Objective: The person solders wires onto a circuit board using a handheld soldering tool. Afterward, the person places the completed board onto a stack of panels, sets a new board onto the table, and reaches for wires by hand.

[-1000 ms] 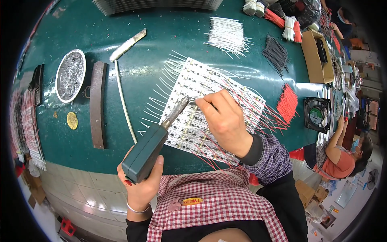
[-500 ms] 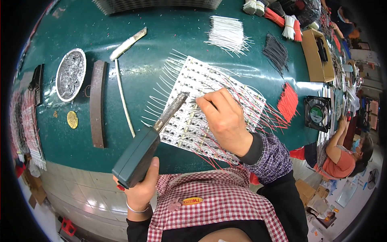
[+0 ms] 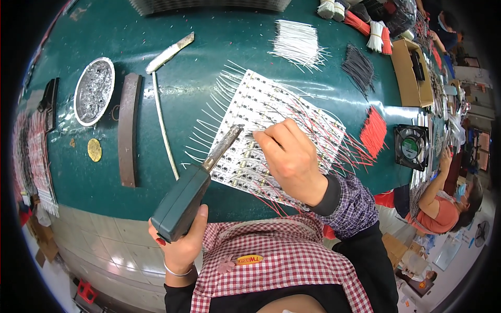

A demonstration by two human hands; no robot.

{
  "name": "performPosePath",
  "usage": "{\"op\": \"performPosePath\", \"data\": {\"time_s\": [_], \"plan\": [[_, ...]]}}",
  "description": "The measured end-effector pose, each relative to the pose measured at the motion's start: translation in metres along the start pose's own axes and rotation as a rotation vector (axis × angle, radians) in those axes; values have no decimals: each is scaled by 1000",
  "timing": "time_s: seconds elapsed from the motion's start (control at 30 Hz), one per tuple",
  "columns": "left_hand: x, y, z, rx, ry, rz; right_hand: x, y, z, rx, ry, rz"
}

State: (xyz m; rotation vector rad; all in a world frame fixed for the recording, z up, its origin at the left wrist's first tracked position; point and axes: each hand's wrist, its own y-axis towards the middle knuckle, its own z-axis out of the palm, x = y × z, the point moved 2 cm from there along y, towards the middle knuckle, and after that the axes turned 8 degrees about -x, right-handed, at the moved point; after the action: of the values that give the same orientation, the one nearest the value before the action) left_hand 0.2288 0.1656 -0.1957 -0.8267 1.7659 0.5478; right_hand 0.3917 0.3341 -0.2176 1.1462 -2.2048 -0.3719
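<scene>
My left hand (image 3: 180, 237) is wrapped round the dark green handle of a soldering gun (image 3: 182, 201). Its long, crusted metal tip reaches up and right onto a white sheet of small circuit boards (image 3: 229, 169). Close to that tip, my right hand (image 3: 295, 159) pinches a thin wire between thumb and forefinger; the wire is barely visible at the fingertips. White wires (image 3: 225, 83) stick out along the sheet's left edge, while red, black and white wires (image 3: 334, 135) trail off its right side. Part of the sheet is hidden under my right hand.
Left on the green table lie a bowl of grey metal scraps (image 3: 94, 91), a brown curved bar (image 3: 129, 130), a yellow disc (image 3: 94, 150) and a stick (image 3: 164, 125). Right are piles of white (image 3: 296, 43), black (image 3: 358, 68) and red wires (image 3: 372, 133), and a fan (image 3: 410, 147). A co-worker (image 3: 443, 208) sits beyond.
The soldering gun and my left hand have shifted slightly right and down. My right hand has dipped a little, still pinching near the tip. The view has shifted slightly.
</scene>
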Motion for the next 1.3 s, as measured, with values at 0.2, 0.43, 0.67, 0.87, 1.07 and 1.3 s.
{"op": "performPosePath", "data": {"time_s": [0.2, 0.43, 0.67, 0.87, 1.07, 1.3], "plan": [[5, -1, -2, 46, 8, 1, 1, 0, 0, 6, -10, -3], [7, -3, -1, 53, 93, 88, 0, -1, 1, 34, -18, 0], [-4, 4, -2, 151, 191, 123, -1, -3, 2, 55, -44, -61], [7, -11, -8, -50, 59, 3, 1, -2, 2, 47, -53, -67], [2, -11, -8, -81, -12, -82, 1, -3, 0, 22, -58, -72], [5, -12, -11, -68, -29, -51, 12, -5, -4, 9, 0, -31]]}}
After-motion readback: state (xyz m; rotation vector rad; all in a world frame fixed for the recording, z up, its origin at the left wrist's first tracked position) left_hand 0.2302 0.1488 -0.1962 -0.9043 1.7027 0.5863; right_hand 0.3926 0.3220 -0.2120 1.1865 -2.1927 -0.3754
